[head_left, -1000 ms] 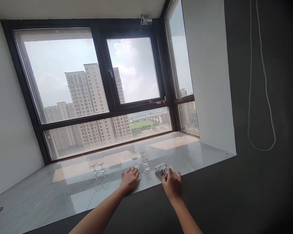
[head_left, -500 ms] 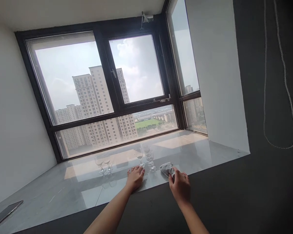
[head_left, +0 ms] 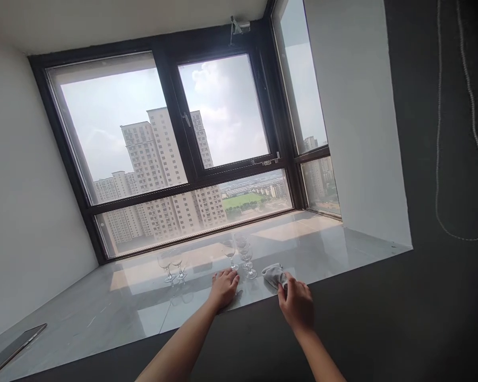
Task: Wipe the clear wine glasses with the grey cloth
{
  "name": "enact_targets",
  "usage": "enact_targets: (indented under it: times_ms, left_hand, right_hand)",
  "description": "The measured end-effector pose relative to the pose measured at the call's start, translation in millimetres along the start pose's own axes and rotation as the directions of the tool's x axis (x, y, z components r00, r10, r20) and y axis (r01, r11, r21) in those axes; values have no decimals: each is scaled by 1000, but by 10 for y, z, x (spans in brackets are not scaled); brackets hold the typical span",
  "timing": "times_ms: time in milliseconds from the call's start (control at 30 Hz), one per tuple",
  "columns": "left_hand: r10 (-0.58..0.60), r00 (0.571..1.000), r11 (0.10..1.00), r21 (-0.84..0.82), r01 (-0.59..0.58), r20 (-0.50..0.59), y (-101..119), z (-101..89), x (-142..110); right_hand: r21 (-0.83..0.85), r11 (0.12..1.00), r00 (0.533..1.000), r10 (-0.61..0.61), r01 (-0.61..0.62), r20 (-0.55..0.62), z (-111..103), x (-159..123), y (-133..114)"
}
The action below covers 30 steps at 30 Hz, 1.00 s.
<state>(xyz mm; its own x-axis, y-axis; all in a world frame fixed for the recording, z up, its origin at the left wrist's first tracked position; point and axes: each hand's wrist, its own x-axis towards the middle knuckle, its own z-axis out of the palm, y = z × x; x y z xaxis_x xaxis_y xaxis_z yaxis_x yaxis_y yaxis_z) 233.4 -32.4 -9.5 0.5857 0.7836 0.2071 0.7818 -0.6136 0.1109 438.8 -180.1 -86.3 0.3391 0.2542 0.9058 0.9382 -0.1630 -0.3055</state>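
Risk: with my left hand (head_left: 224,289) palm-down on the sill (head_left: 314,260), right beside the glasses (head_left: 247,255), and my right hand (head_left: 298,303), apart from it, gripping the cloth (head_left: 273,275) near the front edge, a leftward sweep could tip one.

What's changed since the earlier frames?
The camera view turned: the scene slid right, revealing more of the dark flat object. Nothing visibly grabbed or released. Unchanged: right hand on the grey cloth, left hand near the stemmed glasses, glasses in place.
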Motion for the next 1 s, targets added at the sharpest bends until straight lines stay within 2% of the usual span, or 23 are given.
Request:
enact_targets:
  times_ms: [433, 567, 700, 1000]
  left_hand:
    - [-81, 996, 996, 49, 79, 46, -2, 9, 5]
    - [-98, 995, 995, 34, 98, -14, 3, -3, -15]
    - [-30, 996, 1000, -9, 29, -79, 31, -35, -46]
    - [-35, 999, 999, -17, 35, 31, 31, -31, -16]
  right_hand:
    - [7, 1000, 1000, 18, -18, 23, -49, 24, -22]
    - [15, 1000, 999, 21, -22, 26, -35, 16, -12]
    - [10, 1000, 1000, 11, -11, 21, -35, 11, -8]
    - [0, 1000, 1000, 15, -15, 26, -47, 19, -23]
